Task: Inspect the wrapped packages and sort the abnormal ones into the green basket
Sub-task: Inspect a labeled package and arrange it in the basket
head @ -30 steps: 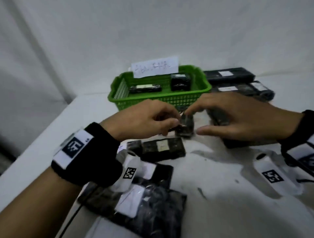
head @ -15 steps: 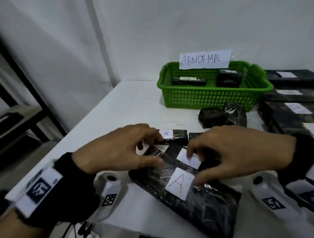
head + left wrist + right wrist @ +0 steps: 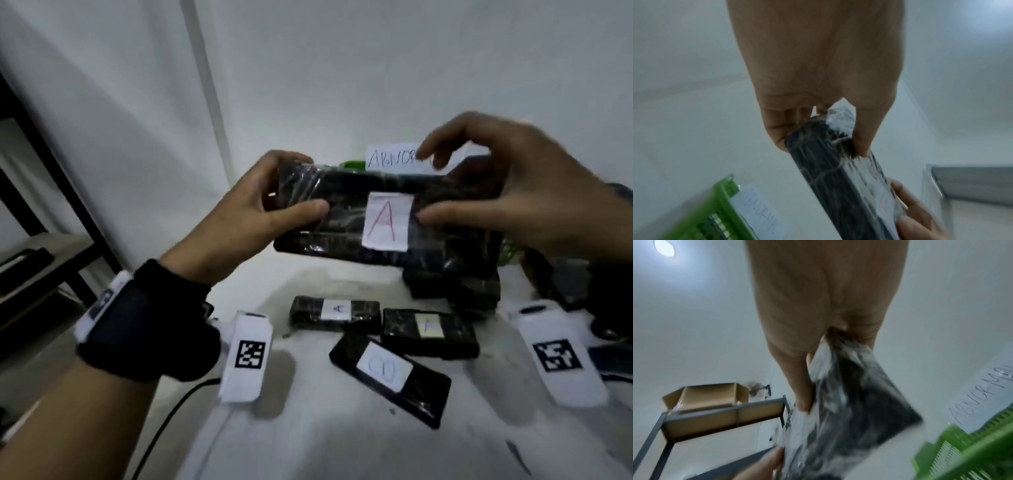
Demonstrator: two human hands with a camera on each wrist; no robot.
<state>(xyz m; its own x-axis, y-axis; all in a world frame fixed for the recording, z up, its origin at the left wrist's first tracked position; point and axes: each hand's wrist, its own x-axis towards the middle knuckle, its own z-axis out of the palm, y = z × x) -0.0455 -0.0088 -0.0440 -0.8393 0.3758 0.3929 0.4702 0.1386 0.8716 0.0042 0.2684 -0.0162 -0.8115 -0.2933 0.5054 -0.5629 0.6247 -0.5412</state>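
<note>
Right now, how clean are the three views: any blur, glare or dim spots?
Head: dim, soft, yet the red A on the held package reads; right hand smeared. Left wrist: left hand fairly sharp, green basket blurred. Right wrist: package streaked by motion, ceiling lamp flares.

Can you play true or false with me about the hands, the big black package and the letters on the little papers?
1. Both hands hold the big package up off the table. True: the left hand grips one end and the right hand the other.
2. Its paper label shows a red A. True.
3. The package is already in the green basket. False: it is held in the air in front of the basket.
4. The sign by the basket says NORMAL. False: the right wrist view shows ABNORMA.
5. A package lying on the table has a B label. True.
</note>
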